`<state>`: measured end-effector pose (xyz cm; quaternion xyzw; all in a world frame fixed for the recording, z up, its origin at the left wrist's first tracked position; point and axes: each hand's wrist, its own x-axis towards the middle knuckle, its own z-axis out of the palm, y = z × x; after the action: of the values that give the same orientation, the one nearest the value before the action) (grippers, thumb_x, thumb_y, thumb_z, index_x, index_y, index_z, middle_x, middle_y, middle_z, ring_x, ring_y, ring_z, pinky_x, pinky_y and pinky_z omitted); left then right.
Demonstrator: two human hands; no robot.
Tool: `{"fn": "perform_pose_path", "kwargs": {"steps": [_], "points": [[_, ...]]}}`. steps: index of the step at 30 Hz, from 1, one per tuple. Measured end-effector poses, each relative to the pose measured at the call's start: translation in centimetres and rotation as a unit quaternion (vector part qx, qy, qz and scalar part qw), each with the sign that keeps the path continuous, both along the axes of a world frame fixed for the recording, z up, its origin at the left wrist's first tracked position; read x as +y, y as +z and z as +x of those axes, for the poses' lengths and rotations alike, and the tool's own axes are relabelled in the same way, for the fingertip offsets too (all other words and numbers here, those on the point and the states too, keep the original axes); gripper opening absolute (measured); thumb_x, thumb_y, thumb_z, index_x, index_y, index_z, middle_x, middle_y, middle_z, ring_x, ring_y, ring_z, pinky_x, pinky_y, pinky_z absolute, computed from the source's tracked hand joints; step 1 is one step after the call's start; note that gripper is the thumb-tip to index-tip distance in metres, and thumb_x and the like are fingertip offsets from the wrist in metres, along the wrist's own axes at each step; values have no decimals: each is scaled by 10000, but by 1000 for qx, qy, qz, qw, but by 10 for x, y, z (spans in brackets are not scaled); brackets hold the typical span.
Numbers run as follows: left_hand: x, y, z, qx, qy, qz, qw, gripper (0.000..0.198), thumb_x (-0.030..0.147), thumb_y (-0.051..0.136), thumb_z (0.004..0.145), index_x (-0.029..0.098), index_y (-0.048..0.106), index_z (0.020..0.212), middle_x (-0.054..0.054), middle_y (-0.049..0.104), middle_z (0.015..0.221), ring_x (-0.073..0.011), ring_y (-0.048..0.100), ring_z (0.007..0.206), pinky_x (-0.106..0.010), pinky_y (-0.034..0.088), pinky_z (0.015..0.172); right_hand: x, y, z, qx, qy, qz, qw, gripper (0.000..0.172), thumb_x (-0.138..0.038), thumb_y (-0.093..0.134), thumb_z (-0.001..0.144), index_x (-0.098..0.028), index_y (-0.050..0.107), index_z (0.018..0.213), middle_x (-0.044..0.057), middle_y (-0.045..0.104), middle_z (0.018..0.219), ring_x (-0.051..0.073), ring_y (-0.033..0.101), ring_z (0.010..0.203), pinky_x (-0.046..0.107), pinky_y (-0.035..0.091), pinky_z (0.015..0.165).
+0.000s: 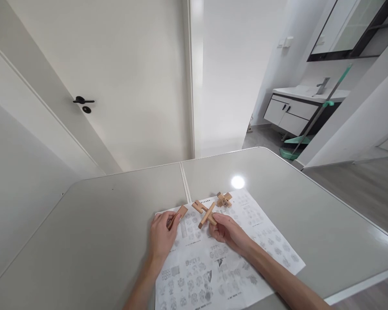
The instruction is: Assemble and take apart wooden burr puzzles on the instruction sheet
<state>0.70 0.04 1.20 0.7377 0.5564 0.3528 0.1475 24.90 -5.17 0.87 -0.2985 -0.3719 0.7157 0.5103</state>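
My left hand (163,232) is closed on a flat wooden puzzle piece (182,211) near the sheet's upper left edge. Between the fingers of my right hand (224,230) are two wooden puzzle pieces (207,214) crossed over one another; the longer one has a notch near its far end. A printed instruction sheet (220,275) with rows of small diagrams lies under both hands. Just beyond my right hand, an assembled wooden cross-shaped puzzle (224,199) rests on the sheet's top edge. My palms and fingers hide parts of the held pieces.
The grey table (116,241) has a seam (185,183) running away from me and a bright light reflection. Past it stand a closed door with a black handle (80,100) and a white wall. At right are a washbasin cabinet (291,113) and a green dustpan (289,153).
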Motion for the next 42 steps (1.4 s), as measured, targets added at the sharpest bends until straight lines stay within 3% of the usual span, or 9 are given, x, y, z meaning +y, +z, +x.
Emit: {"fn": "perform_pose_path", "kwargs": {"steps": [3, 8, 16, 20, 23, 28, 32, 37, 42], "points": [[4, -4, -4, 56, 1, 18, 998, 301, 451, 556, 973, 221, 666, 812, -44, 734, 803, -252, 625, 840, -392, 463, 814, 1, 0, 2, 3, -2, 4, 1000, 403, -498, 626, 968, -171, 620, 733, 63, 633, 753, 127, 477, 567, 250, 265, 455], [9, -8, -11, 91, 24, 32, 995, 345, 485, 535, 972, 217, 665, 798, -71, 699, 888, -271, 580, 883, -428, 455, 852, 2, -4, 3, 29, 4, -23, 999, 425, -479, 628, 974, -182, 552, 680, 25, 564, 622, 127, 472, 547, 248, 252, 461], [13, -9, -20, 87, 72, 35, 993, 362, 547, 548, 935, 209, 661, 870, -110, 648, 998, -333, 544, 1002, -508, 454, 925, -1, 1, 1, 16, 34, 1, 999, 511, -533, 628, 968, -177, 529, 616, 21, 554, 636, 125, 472, 534, 261, 258, 477], [4, 2, -10, 19, 37, 62, 997, 329, 528, 554, 951, 217, 656, 918, -105, 657, 1019, -310, 585, 1019, -455, 479, 911, -2, -1, 2, 13, 61, 22, 998, 495, -524, 607, 993, -176, 532, 649, 25, 579, 659, 130, 514, 554, 263, 284, 502], [-11, 12, 7, -111, -61, -61, 990, 327, 512, 491, 1006, 226, 645, 965, -35, 646, 807, -199, 612, 735, -316, 497, 693, -2, -3, 3, 12, 80, 39, 996, 476, -507, 605, 1002, -177, 521, 669, 43, 618, 703, 131, 540, 563, 261, 284, 499], [-32, 18, 32, -319, -188, -295, 881, 424, 586, 474, 1002, 192, 595, 1103, 41, 567, 603, -97, 446, 438, -223, 347, 449, -3, -5, 3, 11, 96, 55, 994, 453, -503, 608, 1007, -184, 500, 706, 55, 641, 715, 142, 599, 589, 249, 297, 483], [-35, 18, 36, -358, -184, -316, 859, 390, 558, 566, 972, 183, 604, 1072, 31, 579, 611, -100, 493, 500, -209, 358, 473, -2, -8, 3, 5, 84, 59, 995, 383, -532, 697, 947, -199, 511, 918, -37, 580, 608, 128, 587, 514, 222, 297, 456], [-33, 19, 34, -366, -182, -318, 855, 391, 559, 586, 957, 184, 615, 1067, 25, 590, 622, -107, 489, 513, -221, 386, 491, -1, -12, 4, -24, 76, 52, 995, 637, -651, 735, 855, -204, 463, 1219, -43, 640, 602, 148, 615, 464, 208, 318, 433], [-31, 17, 33, -370, -178, -316, 855, 410, 578, 589, 947, 183, 618, 1052, 21, 591, 630, -113, 486, 512, -231, 377, 493, -1, -10, 4, -51, 72, 53, 995, 558, -633, 696, 895, -201, 500, 1187, -27, 666, 553, 138, 569, 404, 204, 306, 405]]}}
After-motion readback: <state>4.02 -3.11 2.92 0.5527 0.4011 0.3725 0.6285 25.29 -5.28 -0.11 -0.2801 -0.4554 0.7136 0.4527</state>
